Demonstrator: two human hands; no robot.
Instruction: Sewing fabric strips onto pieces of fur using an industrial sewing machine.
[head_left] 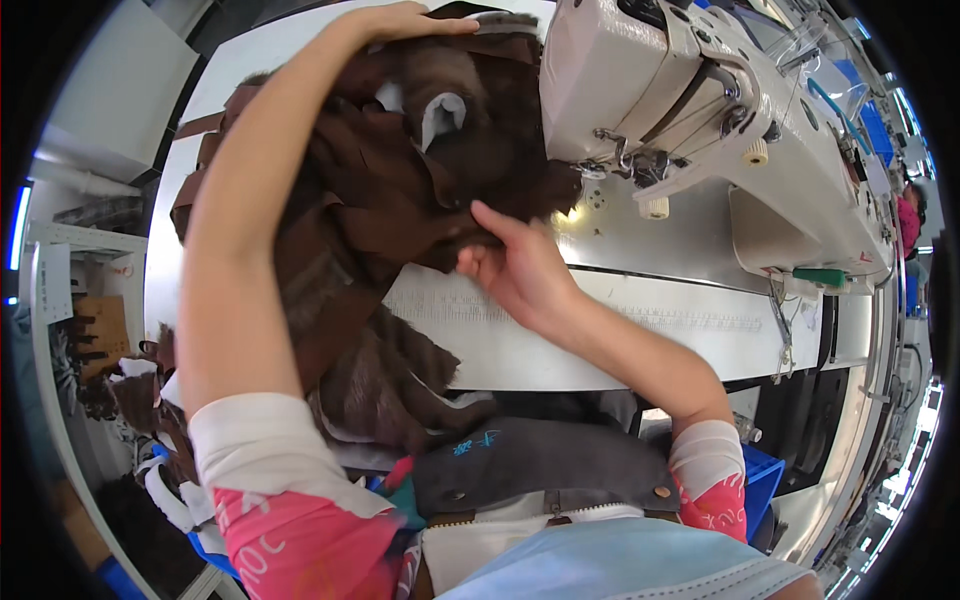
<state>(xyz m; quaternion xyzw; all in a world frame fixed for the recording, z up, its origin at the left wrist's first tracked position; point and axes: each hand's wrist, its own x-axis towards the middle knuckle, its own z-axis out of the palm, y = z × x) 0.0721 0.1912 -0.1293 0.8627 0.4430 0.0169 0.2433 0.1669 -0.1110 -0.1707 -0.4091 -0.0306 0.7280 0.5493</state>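
left hand (pixel 410 21) on far edge of brown fabric (pixel 385 165), grip unclear | right hand (pixel 525 265) half-open beside fabric | ruler-marked counter (pixel 520 360) exposed near-side | apron (pixel 570 468) blue-lettered

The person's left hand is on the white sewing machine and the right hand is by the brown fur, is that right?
Not quite: the head view shows the left hand at the far edge of the brown fur, not on the white sewing machine. The right hand is by the fur.

Bright light glares off the metal machine bed (pixel 660 235), while fisheye distortion bends dark-rimmed edges.
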